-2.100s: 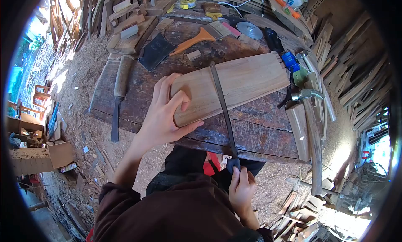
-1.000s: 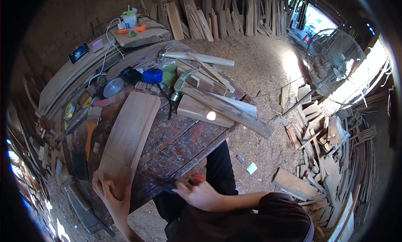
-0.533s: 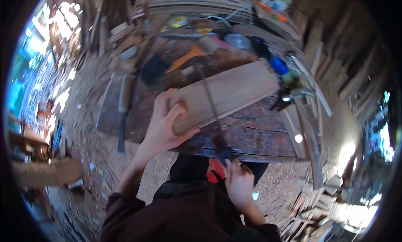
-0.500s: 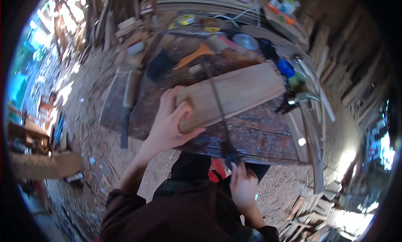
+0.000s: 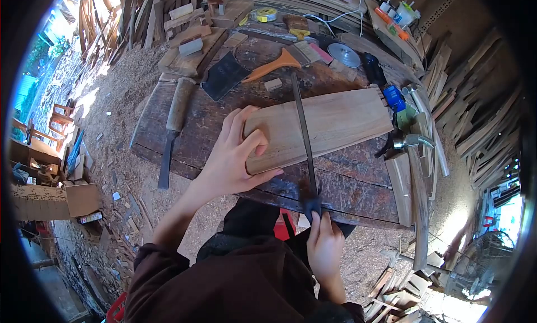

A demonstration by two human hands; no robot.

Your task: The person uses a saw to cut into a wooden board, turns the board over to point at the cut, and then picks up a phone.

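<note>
Swinging back from the fan [image 5: 488,253] a second ago, my view has turned to face the worktable [image 5: 352,186], so the board runs sideways before me again rather than away. That puts both hands and the length of the tool in plain sight; against the board, the tool sits much as it does half a second earlier.

Biggest after the table is the wooden board [image 5: 341,119], lying on the tabletop near its front edge, one narrow end toward my left. My left hand [image 5: 224,155] wraps that end, partly open around the wood: fingertips at the far edge, a bent finger over the face, thumb along the near side.

Across the board lies a long metal tool [image 5: 305,133], its tip past the far edge. My right hand [image 5: 326,247] is closed on its dark handle [image 5: 312,204], just off the table's front edge. I cannot tell how hard the metal presses.

Left of the board rests a chisel [image 5: 178,110], its blade past the table edge; to the right, a hammer [image 5: 414,140]. Beyond the board are a brush [image 5: 274,64], a black sheet [image 5: 225,77] and, smallest, a little wood block [image 5: 273,84].
</note>
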